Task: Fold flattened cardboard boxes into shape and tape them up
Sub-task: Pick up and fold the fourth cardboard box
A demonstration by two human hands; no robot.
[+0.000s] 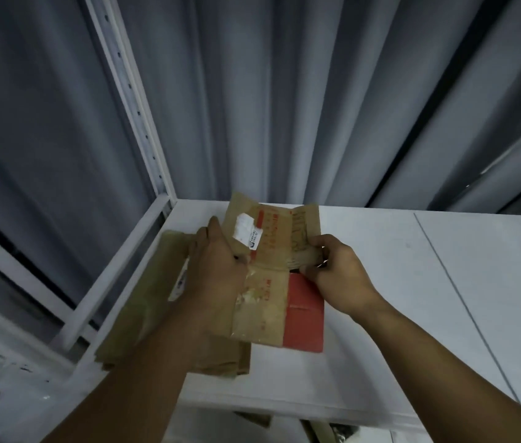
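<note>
- A grey pleated curtain is recorded across the whole back of the view, hanging behind the table.
- A white table is seen below it. 1 thin dark seam is drawn diagonally across its right part.
- A white rack, with a row of holes in its upright, is noted at the table's left edge.
- A stack of flattened brown cardboard is laid on the table's left part, near the rack. It is partly covered by the left forearm.
- 1 box, brown and worn, is held between the 2 hands over the table, just right of the stack and partly overlapping it. It is partly opened: a dark gap is seen at its middle crease. Whether its lower edge touches the table cannot be told.
- The left hand is wrapped round the box's left edge. The fingers behind the cardboard are hidden.
- The right hand is curled, and the lower edge of the upper right flap is pinched in its fingers.
- A red panel is seen on the box's lower right side, below the right hand.
- A torn white label is stuck on the upper left face, just beside the left hand.
- Red print is noted on the brown faces, but it is too blurred to be read.
</note>
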